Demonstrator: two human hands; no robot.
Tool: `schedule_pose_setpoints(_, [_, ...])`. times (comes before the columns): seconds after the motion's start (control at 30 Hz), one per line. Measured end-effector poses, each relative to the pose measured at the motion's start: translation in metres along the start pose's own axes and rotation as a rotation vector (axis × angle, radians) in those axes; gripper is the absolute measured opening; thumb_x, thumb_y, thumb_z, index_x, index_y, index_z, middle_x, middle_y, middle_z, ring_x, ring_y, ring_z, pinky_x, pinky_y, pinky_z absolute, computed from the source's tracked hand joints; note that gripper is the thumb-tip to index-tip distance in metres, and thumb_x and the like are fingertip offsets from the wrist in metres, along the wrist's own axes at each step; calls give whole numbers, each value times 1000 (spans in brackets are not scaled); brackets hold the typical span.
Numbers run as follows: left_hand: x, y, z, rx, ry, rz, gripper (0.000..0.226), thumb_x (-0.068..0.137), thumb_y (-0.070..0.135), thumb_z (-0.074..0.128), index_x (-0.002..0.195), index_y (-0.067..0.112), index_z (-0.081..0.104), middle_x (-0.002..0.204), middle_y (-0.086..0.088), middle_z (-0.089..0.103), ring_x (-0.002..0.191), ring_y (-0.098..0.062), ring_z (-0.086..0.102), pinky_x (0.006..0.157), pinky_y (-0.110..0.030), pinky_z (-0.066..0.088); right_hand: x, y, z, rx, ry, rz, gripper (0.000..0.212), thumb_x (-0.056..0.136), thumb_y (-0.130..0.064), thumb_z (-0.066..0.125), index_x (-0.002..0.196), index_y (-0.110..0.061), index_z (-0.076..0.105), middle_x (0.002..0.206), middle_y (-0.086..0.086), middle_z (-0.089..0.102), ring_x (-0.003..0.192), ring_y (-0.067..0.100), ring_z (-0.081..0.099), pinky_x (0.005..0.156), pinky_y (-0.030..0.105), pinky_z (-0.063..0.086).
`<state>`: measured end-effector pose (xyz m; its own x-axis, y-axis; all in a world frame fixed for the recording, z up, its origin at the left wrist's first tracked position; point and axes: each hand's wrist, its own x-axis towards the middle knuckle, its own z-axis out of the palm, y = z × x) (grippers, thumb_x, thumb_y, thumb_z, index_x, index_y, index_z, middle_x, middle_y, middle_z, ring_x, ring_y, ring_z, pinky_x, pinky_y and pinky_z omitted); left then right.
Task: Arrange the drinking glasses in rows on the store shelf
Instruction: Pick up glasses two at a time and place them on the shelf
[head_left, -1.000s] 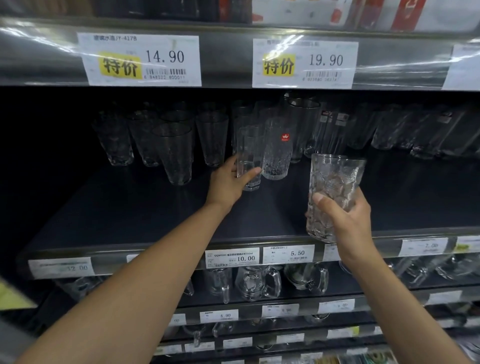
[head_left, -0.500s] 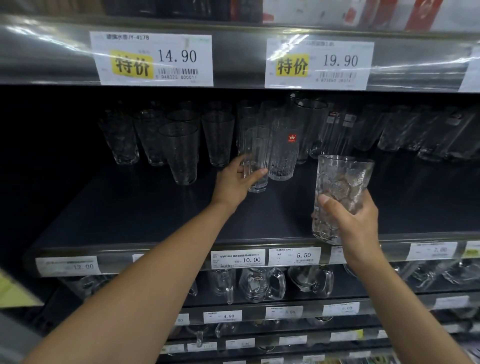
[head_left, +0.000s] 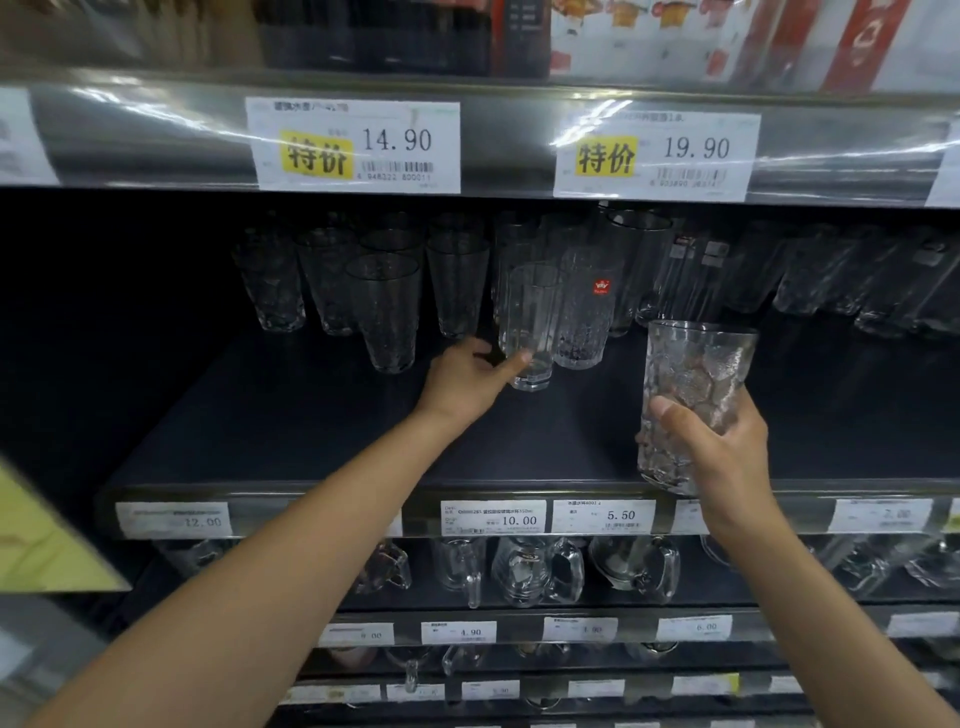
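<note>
My left hand (head_left: 465, 379) grips the lower part of a tall clear ribbed glass (head_left: 532, 317) that stands on the dark shelf (head_left: 291, 431). A textured glass (head_left: 691, 395) is held by my right hand (head_left: 719, 452) above the shelf's front edge, right of centre. Just behind the ribbed glass stands a patterned glass with a red sticker (head_left: 589, 312). Several more clear glasses (head_left: 387, 312) stand in loose rows at the back of the shelf, left and right.
Price tags (head_left: 493, 517) line the shelf's front lip. The shelf above carries yellow-marked labels (head_left: 353, 145). Glass mugs (head_left: 535, 571) fill the shelf below. A wide bare strip of shelf lies in front of the glasses.
The view has drifted a little; both hands keep their glasses in about the same places. My left hand's grip sits slightly lower on the ribbed glass.
</note>
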<state>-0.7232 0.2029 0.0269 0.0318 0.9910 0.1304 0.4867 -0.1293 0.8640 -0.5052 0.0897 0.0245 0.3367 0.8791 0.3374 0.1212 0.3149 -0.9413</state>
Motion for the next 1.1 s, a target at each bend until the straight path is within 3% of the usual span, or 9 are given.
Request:
schedule_pose_setpoints(0.13, [-33,-17,-51,183,-136,23,24,89,43,69,98,21,71,94,7,70,93,-10,65,80,-21,47,-4,-7,0,-12,-44,20,42,68,-30,74,107,-31,60,93,-15,75,89,7,71,87,38,56])
schedule_pose_setpoints(0.2, [-55,-34,-82,255,-147,56,17,89,42,68,93,26,71,92,12,70,91,-5,66,81,-20,49,-7,-12,3,-14,-69,18,47,65,-33,76,108,-30,60,91,-18,74,87,4,71,83,33,56])
schedule_pose_setpoints(0.33, [-77,-69,-142,411,-59,70,25,91,52,60,96,31,72,91,15,71,89,-5,66,85,-34,56,-13,-21,25,33,-104,34,51,63,-37,77,110,-26,60,92,-9,76,86,10,73,82,41,60])
schedule_pose_setpoints(0.43, [-82,-89,-169,562,-9,58,36,93,60,50,101,32,70,98,11,68,91,-12,64,83,-38,55,-20,-27,56,50,-136,40,59,56,-52,76,109,-31,60,103,-1,73,98,22,71,90,46,55])
schedule_pose_setpoints(0.53, [-86,-104,-183,655,34,76,48,98,58,40,115,24,69,117,5,66,107,-20,62,90,-40,52,-28,-32,91,47,-183,43,54,57,-57,72,105,-36,60,98,-9,73,94,12,71,87,39,55])
schedule_pose_setpoints(0.7, [-86,-108,-190,742,64,46,39,102,39,42,132,22,62,144,5,54,130,-21,50,102,-35,45,-36,-34,138,-10,-226,30,34,78,-41,77,106,-33,60,100,-14,72,95,3,68,91,31,50])
schedule_pose_setpoints(0.77, [-83,-107,-192,757,51,40,41,99,36,45,134,24,59,145,6,53,131,-20,50,104,-36,44,-35,-32,153,-65,-245,23,37,81,-37,78,112,-31,58,106,-12,70,98,4,66,90,28,50])
schedule_pose_setpoints(0.9, [-80,-107,-194,752,69,41,39,93,31,49,129,22,63,137,5,59,127,-20,52,99,-35,46,-34,-28,180,-156,-291,21,46,78,-35,81,116,-28,56,101,-15,68,86,-9,65,71,7,46])
schedule_pose_setpoints(1.1, [-84,-110,-193,710,122,72,34,93,28,48,121,21,67,127,3,64,118,-20,56,91,-34,49,-33,-18,207,-184,-327,41,55,72,-38,84,119,-30,55,107,-15,69,97,-2,65,85,20,50])
